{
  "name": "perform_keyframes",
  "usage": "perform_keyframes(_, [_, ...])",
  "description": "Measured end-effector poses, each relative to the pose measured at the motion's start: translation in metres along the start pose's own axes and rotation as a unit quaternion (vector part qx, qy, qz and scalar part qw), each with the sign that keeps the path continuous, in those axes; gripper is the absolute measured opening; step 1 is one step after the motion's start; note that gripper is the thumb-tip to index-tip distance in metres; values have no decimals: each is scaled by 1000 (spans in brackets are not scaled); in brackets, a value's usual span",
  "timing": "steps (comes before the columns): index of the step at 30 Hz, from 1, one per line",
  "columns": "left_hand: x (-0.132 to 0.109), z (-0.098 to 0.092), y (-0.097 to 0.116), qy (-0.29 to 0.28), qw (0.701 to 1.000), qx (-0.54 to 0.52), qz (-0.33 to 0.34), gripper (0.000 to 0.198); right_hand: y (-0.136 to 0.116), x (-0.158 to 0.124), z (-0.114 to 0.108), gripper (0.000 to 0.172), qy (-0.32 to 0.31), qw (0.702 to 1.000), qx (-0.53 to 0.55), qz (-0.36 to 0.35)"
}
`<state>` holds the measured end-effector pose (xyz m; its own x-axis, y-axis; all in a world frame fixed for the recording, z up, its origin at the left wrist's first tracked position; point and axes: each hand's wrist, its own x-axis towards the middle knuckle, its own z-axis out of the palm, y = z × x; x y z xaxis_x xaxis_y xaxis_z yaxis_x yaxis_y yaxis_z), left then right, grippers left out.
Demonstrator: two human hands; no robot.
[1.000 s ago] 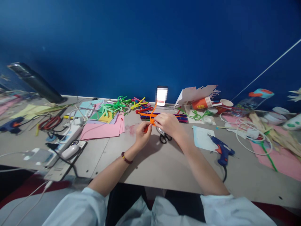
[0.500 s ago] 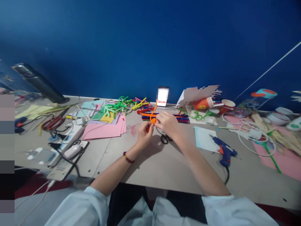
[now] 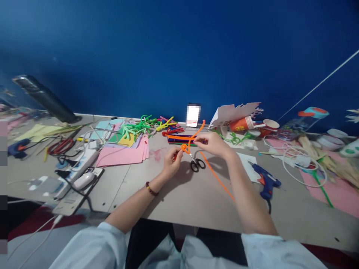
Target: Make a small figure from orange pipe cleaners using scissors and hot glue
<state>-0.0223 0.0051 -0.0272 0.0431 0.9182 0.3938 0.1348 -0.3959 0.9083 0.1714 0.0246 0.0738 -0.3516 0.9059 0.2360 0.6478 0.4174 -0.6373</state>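
Observation:
My left hand [image 3: 172,163] pinches an orange pipe cleaner [image 3: 184,147] close to its small coiled end. From the coil one orange strand rises toward the phone. My right hand [image 3: 212,144], to the right, has its fingertips closed together at an orange strand beside the coil. A longer orange length [image 3: 215,174] slants down from beneath my right hand toward my right forearm; where it joins the rest is hidden. Black-handled scissors [image 3: 198,164] lie on the table just below the hands. Behind the hands lies a bundle of coloured pipe cleaners [image 3: 179,139].
A phone [image 3: 193,115] stands against the blue wall. Green pipe-cleaner pieces [image 3: 134,129] and pink paper sheets [image 3: 120,157] lie left. At right are a blue glue gun [image 3: 266,180], orange paper cups [image 3: 241,123] and a white cable [image 3: 286,160]. A power strip [image 3: 81,168] sits far left.
My right hand has moved right, away from my left hand. The orange coil and the scissors show more, and a long orange strand now hangs below my right hand.

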Motion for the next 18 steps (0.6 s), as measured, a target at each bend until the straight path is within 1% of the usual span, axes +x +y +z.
perform_keyframes(1, [0, 0, -1, 0, 1000, 1, 1, 28, -5, 1, 6, 16, -22, 1000, 6, -2])
perform_keyframes(3, [0, -1, 0, 0, 1000, 4, 10, 27, -12, 1, 14, 17, -44, 999, 5, 1])
perform_keyframes(8, [1, -1, 9, 9, 998, 40, 56, 25, -20, 0, 20, 17, -61, 998, 6, 11])
perform_keyframes(13, [3, -2, 12, 19, 993, 65, 93, 24, -22, 0, 24, 18, -48, 999, -17, 8])
perform_keyframes(18, [3, -1, 10, 22, 991, 80, 103, 24, -23, 2, 34, 15, -14, 999, -37, 4])
